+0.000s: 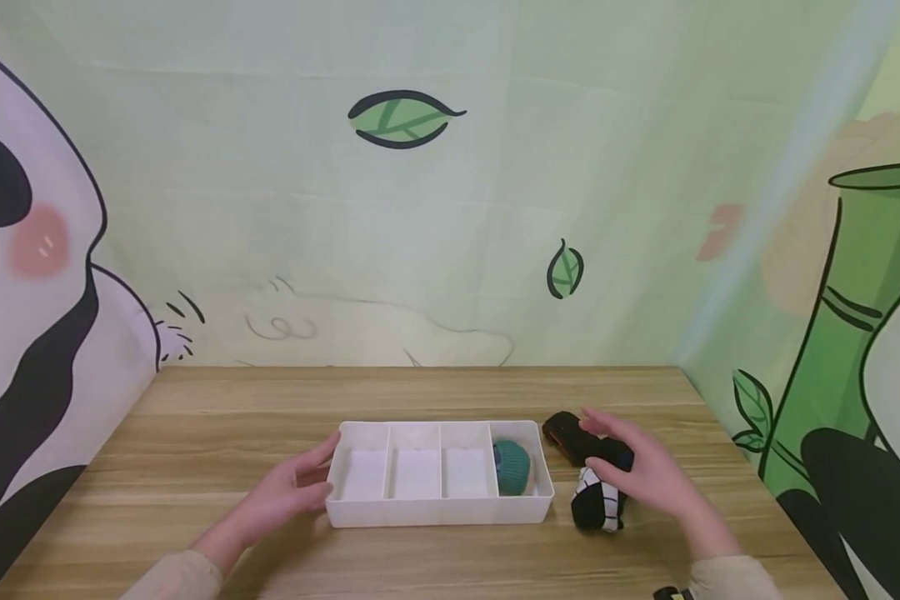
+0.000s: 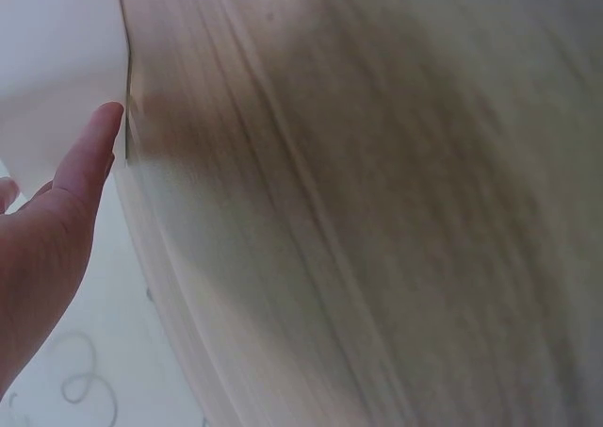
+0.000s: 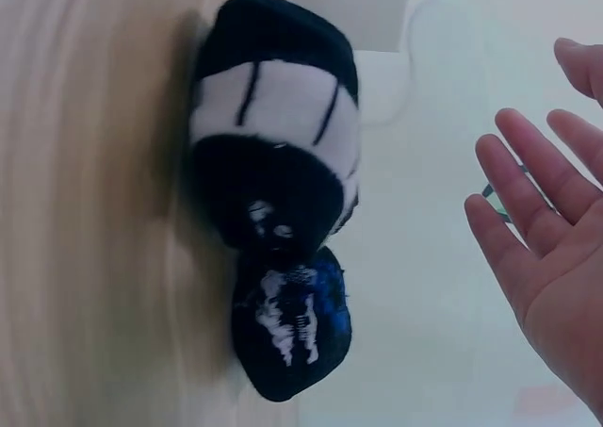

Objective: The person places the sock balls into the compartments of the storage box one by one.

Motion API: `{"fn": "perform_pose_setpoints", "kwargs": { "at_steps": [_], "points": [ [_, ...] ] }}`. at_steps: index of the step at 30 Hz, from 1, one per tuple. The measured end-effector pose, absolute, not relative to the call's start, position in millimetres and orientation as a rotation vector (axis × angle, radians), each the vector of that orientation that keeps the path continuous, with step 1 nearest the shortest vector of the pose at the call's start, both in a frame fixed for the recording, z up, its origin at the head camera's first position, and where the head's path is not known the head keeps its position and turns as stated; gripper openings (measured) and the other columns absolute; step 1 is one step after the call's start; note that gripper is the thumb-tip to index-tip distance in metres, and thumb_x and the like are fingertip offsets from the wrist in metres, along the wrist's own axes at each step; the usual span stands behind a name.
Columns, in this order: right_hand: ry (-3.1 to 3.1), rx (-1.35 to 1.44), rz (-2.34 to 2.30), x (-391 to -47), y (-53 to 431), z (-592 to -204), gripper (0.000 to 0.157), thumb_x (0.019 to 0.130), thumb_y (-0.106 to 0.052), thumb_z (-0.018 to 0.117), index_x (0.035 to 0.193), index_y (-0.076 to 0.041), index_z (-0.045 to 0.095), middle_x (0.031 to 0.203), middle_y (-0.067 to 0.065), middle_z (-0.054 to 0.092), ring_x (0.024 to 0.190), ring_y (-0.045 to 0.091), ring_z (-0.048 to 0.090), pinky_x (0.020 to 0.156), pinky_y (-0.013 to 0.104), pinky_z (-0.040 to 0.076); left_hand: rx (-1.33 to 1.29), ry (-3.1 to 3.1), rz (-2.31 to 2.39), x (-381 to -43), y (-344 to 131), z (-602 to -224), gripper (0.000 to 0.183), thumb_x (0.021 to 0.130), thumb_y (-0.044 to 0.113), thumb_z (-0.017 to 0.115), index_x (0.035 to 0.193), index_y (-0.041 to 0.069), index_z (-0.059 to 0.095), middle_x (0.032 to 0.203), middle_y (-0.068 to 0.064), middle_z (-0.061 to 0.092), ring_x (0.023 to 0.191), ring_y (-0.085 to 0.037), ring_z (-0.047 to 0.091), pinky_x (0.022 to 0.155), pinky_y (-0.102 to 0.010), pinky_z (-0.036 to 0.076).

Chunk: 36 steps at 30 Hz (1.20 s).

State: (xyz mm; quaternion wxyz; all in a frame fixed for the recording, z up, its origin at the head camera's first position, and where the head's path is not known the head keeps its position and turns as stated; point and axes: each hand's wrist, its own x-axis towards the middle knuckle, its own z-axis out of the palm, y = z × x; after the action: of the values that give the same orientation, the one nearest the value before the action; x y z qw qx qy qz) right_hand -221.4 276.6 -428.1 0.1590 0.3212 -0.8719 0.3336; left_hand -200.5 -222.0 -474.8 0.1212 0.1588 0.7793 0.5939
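Note:
A white box (image 1: 442,512) with several compartments stands on the table, and a teal ribbed rolled sock (image 1: 513,468) fills its rightmost compartment. My left hand (image 1: 288,496) rests against the box's left end. In the left wrist view its thumb lies straight along the white wall (image 2: 57,78). To the right of the box is a black rolled sock (image 1: 567,435), with a black-and-white rolled sock (image 1: 598,504) nearer me. My right hand (image 1: 648,467) hovers over this pair, fingers spread. The right wrist view shows the black-and-white sock beside a dark bundle (image 3: 292,323) with white lettering, both outside the palm.
The wood-grain table (image 1: 255,417) ends at a printed cloth backdrop (image 1: 442,208) with a panda, leaves and bamboo. The backdrop also runs along both sides. A dark band with a small yellow patch (image 1: 675,593) shows at my right sleeve.

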Motion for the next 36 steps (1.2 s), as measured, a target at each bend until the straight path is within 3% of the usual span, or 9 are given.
{"fn": "perform_pose_setpoints", "kwargs": {
  "at_steps": [15,28,34,36],
  "points": [
    [-2.489,0.835,0.938,-217,289,-443,0.056,0.080,-0.001,0.079,0.132,0.004,0.057,0.122,0.014,0.067,0.110,0.031,0.060,0.098,0.008,0.030,0.476,2.263,1.739,-201,-223,-476,0.074,0.096,0.007,0.060,0.157,0.004,0.018,0.157,-0.028,0.019,0.133,-0.050,0.038,0.091,-0.033,0.052],
    [-2.512,0.726,0.909,-226,321,-454,0.058,0.081,-0.002,0.079,0.134,0.003,0.056,0.126,0.018,0.063,0.114,0.021,0.054,0.098,0.004,0.023,0.465,2.252,1.750,-202,-223,-477,0.074,0.096,0.005,0.060,0.157,0.005,0.019,0.157,-0.028,0.019,0.134,-0.050,0.038,0.091,-0.035,0.052],
    [-2.565,0.689,0.889,-228,333,-453,0.060,0.082,-0.006,0.078,0.137,0.002,0.053,0.131,0.019,0.059,0.117,0.020,0.050,0.097,0.006,0.024,0.459,2.261,1.744,-202,-223,-477,0.074,0.096,0.006,0.060,0.157,0.005,0.019,0.157,-0.027,0.019,0.133,-0.050,0.038,0.090,-0.034,0.053],
    [-2.587,0.694,0.866,-230,337,-453,0.062,0.082,-0.007,0.079,0.137,0.003,0.053,0.132,0.020,0.058,0.119,0.025,0.050,0.101,0.016,0.033,0.458,2.258,1.746,-202,-223,-477,0.074,0.096,0.006,0.060,0.157,0.005,0.019,0.158,-0.027,0.019,0.134,-0.050,0.038,0.090,-0.034,0.053]
  ]
}}
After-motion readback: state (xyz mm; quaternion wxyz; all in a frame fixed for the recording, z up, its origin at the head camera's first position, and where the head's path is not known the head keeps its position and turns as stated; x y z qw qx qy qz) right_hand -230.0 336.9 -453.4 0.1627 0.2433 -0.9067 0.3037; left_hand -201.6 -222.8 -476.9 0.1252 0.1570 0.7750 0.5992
